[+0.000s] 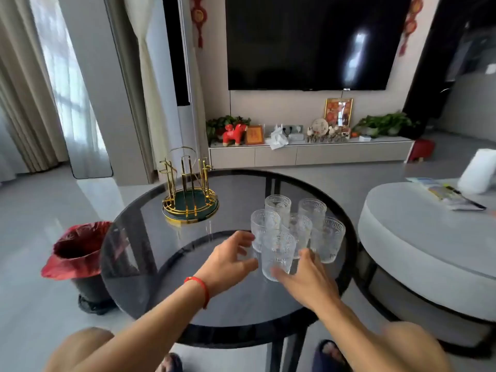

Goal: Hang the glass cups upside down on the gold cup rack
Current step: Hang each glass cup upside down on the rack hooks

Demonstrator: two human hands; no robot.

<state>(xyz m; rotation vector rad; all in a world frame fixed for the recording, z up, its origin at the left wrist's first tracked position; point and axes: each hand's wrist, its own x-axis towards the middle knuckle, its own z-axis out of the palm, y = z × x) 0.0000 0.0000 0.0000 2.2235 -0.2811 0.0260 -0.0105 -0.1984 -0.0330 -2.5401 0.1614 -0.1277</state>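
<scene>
Several clear ribbed glass cups (312, 210) stand upright in a cluster on the right half of the round dark glass table (150, 253). The gold cup rack (189, 196), with a green base and bare hooks, stands at the table's far left. My right hand (308, 280) has its thumb and fingers against the lower part of the nearest cup (277, 251), which rests on the table. My left hand (228, 261), with a red string at the wrist, hovers with fingers spread just left of that cup, beside another cup (261, 226).
A bin with a red liner (77, 251) stands on the floor left of the table. A grey round ottoman (418, 237) with papers on it adjoins the table on the right. Beyond are a TV cabinet (308, 154) and a wall TV.
</scene>
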